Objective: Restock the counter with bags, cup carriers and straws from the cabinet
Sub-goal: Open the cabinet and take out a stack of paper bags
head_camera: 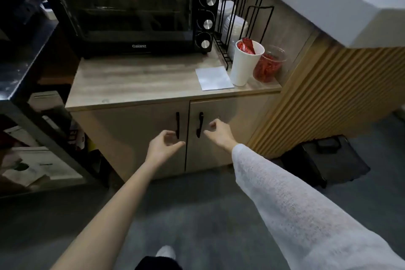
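Observation:
A low wood-grain cabinet (131, 136) stands in front of me with both doors shut. Each door has a black vertical handle: the left handle (177, 125) and the right handle (199, 124). My left hand (163, 146) is curled just in front of the left handle, fingers apart, holding nothing. My right hand (218, 132) hovers right of the right handle, fingers loosely bent and apart, not touching it. The counter top (135, 81) above the doors is partly bare. No bags, carriers or straws from inside the cabinet are visible.
A black toaster oven (131, 6) fills the back of the counter. Beside it stand a black wire rack (238, 19), a white paper cup (245, 63) with red packets, a clear cup (269, 66) of red items and a white napkin (213, 78). A dark shelf unit (26, 98) is left, a slatted wood wall (333, 94) right.

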A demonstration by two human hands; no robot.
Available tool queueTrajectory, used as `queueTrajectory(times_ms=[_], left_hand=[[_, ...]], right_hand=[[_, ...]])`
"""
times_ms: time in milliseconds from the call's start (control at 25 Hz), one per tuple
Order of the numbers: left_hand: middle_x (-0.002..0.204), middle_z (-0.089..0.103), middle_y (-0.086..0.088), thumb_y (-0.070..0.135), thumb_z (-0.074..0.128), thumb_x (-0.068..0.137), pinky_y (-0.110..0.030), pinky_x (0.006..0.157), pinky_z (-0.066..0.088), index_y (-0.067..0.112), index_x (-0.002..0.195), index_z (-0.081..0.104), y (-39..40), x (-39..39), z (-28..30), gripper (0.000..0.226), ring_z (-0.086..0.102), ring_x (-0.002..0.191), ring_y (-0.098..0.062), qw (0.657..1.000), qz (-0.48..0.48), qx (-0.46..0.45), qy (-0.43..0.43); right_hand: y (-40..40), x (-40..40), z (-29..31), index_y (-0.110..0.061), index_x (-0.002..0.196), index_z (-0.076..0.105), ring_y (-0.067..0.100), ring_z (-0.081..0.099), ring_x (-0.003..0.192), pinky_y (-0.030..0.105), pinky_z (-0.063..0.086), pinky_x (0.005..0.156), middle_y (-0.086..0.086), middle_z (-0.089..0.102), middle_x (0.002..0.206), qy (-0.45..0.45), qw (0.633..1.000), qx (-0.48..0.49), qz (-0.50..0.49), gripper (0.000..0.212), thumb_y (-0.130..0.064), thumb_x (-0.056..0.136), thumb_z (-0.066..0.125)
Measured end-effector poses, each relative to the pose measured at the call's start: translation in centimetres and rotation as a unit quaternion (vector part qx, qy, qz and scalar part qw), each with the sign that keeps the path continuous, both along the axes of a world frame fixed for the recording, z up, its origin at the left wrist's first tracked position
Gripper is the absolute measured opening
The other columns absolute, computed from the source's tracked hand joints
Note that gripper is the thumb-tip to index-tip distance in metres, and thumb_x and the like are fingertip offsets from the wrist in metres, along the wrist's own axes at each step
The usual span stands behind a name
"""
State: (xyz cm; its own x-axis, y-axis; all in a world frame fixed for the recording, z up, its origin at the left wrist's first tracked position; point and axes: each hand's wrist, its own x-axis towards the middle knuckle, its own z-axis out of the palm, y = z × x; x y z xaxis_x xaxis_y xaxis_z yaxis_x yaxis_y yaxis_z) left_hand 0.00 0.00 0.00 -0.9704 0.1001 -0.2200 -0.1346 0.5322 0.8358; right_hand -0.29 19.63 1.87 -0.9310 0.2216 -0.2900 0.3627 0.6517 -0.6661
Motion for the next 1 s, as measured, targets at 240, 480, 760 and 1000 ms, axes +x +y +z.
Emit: queueTrajectory(times_ms=[240, 480, 760, 1000], left_hand=[[0.124, 0.062, 0.0, 0.027, 0.064, 0.088, -0.022, 0.085, 0.039, 0.018, 0.123, 0.061, 1.0, -3.0, -6.1, 0.037, 0.055, 0.114, -0.014, 0.994, 0.083, 0.035, 0.063], [0.124, 0.061, 0.0, 0.026, 0.064, 0.087, -0.021, 0.087, 0.039, 0.015, 0.127, 0.057, 2.3, -4.0, -10.5, 0.042, 0.054, 0.107, -0.011, 0.988, 0.076, 0.042, 0.126], [0.111, 0.066, 0.002, 0.024, 0.066, 0.086, -0.02, 0.083, 0.041, 0.015, 0.118, 0.063, 2.3, -3.5, -13.9, 0.033, 0.059, 0.103, -0.011, 0.977, 0.061, 0.054, 0.199], [0.104, 0.069, 0.003, 0.025, 0.066, 0.085, -0.019, 0.081, 0.04, 0.018, 0.113, 0.067, 3.3, -2.8, -14.7, 0.028, 0.061, 0.098, -0.011, 0.974, 0.045, 0.036, 0.218]], right_hand=[[-1.1, -3.4, -5.6, -0.004, 0.128, 0.045, 0.019, 0.051, 0.089, 0.029, 0.041, 0.078, 0.004, 0.052, 0.105, 0.068, 0.998, -0.005, -0.011, 0.036, -0.025, 0.099, 0.046], [-1.0, -4.6, -9.8, -0.001, 0.119, 0.052, 0.025, 0.052, 0.098, 0.029, 0.037, 0.08, 0.015, 0.059, 0.12, 0.142, 0.989, -0.035, -0.014, 0.033, -0.026, 0.103, 0.037], [-1.0, -4.0, -11.9, -0.008, 0.095, 0.043, 0.029, 0.053, 0.095, 0.035, 0.04, 0.082, 0.021, 0.059, 0.116, 0.219, 0.975, -0.04, -0.008, 0.021, -0.024, 0.104, 0.033], [-0.5, -2.6, -13.0, -0.006, 0.104, 0.048, 0.032, 0.055, 0.095, 0.034, 0.04, 0.079, 0.021, 0.059, 0.117, 0.247, 0.969, -0.026, -0.008, 0.017, -0.018, 0.103, 0.037]])
